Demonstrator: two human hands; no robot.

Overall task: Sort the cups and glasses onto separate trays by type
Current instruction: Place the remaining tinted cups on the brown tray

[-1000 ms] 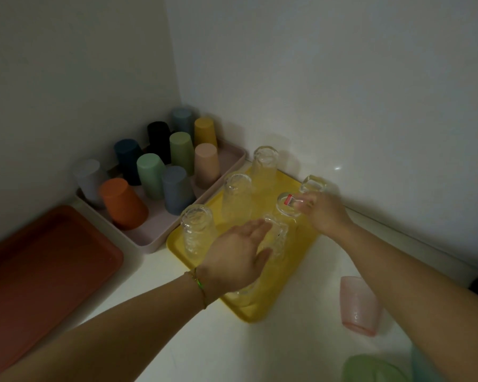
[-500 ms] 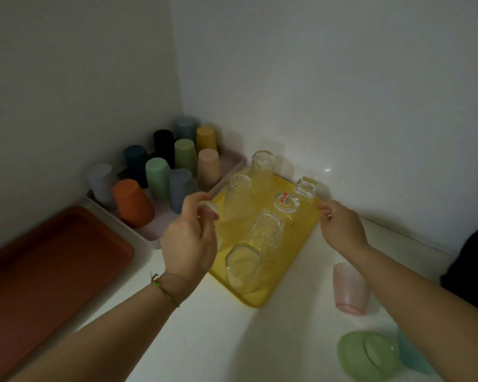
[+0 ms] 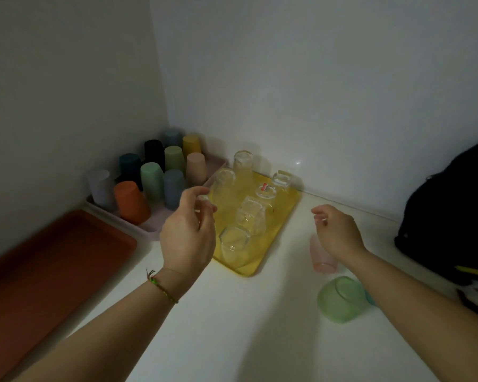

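Note:
Several clear glasses (image 3: pixel 250 216) stand upside down on the yellow tray (image 3: pixel 283 216). Several coloured cups (image 3: pixel 152 180) stand upside down on the pale pink tray (image 3: pixel 149 226) in the corner. My left hand (image 3: pixel 188 235) hovers at the yellow tray's left edge, fingers curled round the top of a clear glass (image 3: pixel 204 199) that it mostly hides. My right hand (image 3: pixel 335 232) hangs loosely curled and holds nothing, just above a pink cup (image 3: pixel 323 261) on the counter. A green cup (image 3: pixel 340 299) lies on its side near my right forearm, with a blue cup (image 3: pixel 370 299) behind it.
A red-brown tray (image 3: pixel 47 266) lies at the left on the white counter (image 3: pixel 232 326). A black bag (image 3: pixel 453 216) sits at the right against the wall. Walls close off the back and the left.
My left hand moved from the middle glasses to the glass at the tray's left edge and closed round its top. My right hand let go of a rear glass and drew back toward the pink cup.

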